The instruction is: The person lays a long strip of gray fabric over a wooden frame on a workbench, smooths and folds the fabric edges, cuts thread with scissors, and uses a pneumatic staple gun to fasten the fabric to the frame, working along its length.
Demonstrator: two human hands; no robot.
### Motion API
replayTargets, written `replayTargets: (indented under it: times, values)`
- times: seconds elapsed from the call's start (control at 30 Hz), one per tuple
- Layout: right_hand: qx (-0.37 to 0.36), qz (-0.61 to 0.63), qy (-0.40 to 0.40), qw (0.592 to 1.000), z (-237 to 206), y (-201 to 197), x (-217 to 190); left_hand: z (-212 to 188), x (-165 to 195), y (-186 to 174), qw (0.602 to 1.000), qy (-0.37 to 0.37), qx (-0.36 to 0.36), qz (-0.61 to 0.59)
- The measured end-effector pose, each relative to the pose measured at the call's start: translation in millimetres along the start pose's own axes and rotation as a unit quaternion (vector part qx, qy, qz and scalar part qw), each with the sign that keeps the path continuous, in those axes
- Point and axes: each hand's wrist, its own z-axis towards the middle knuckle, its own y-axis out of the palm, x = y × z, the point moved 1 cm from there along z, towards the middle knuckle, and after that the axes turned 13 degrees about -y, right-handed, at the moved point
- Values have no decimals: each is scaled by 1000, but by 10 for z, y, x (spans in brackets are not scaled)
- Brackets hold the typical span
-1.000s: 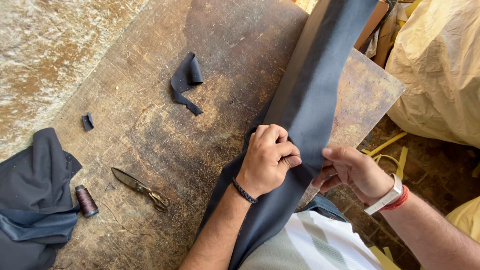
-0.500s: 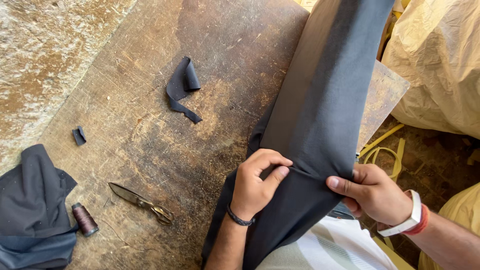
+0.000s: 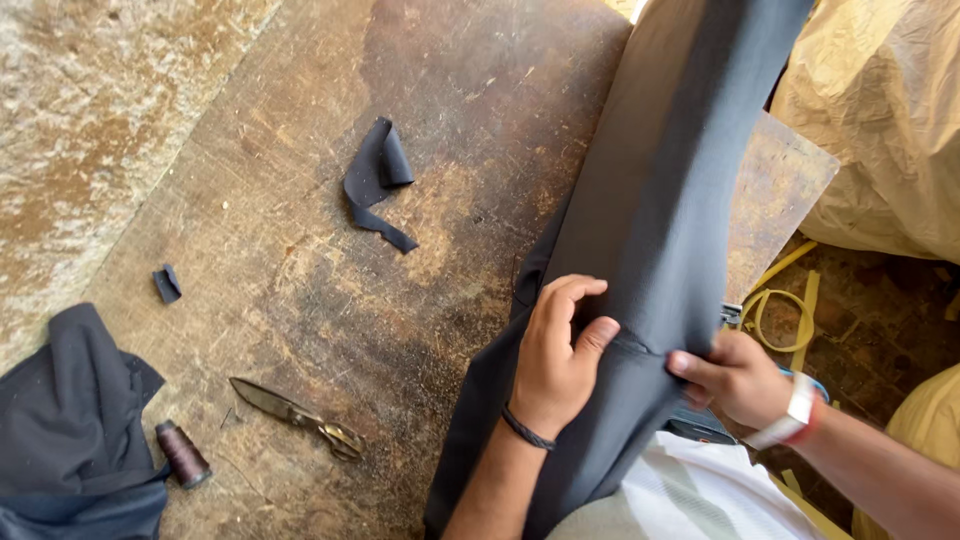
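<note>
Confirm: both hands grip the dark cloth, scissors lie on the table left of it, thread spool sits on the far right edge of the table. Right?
Not quite. The spool sits at the lower left of the table, beside the folded dark fabric, not on the right edge; the head view shows it. The rest holds: left hand and right hand grip the dark cloth, and the scissors lie left of it.

Scissors (image 3: 300,414) and a thread spool (image 3: 182,453) are laid on the worn wooden table (image 3: 300,200) — a curled fabric scrap (image 3: 377,180) is set further up.
</note>
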Motion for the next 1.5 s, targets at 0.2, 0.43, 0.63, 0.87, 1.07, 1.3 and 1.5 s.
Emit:
replayTargets:
  times: [0.2, 0.43, 0.63, 0.87, 1.07, 1.3, 1.5]
  values:
    - [-172, 31, -166, 971, 741, 128, 683, -52, -78, -151, 978, -74, -168, 96]
    - [-209, 31, -272, 939, 1061, 390, 719, -55, 343, 20, 921, -116, -51, 368]
    - [-224, 75, -269, 934, 1348, 887, 591, 178, 369, -151, 876, -289, -3, 386]
    - [-276, -196, -197, 920, 1281, 840, 103, 213, 133, -286, 856, -259, 68, 443]
    - [-75, -623, -233, 743, 741, -144, 525, 229, 134, -379, 840, -262, 110, 462]
    - [-92, -646, -149, 743, 746, -380, 671, 170, 323, -292, 793, -328, 131, 497]
    - [-98, -389, -258, 879, 649, -90, 69, 119, 449, -149, 776, -315, 138, 529]
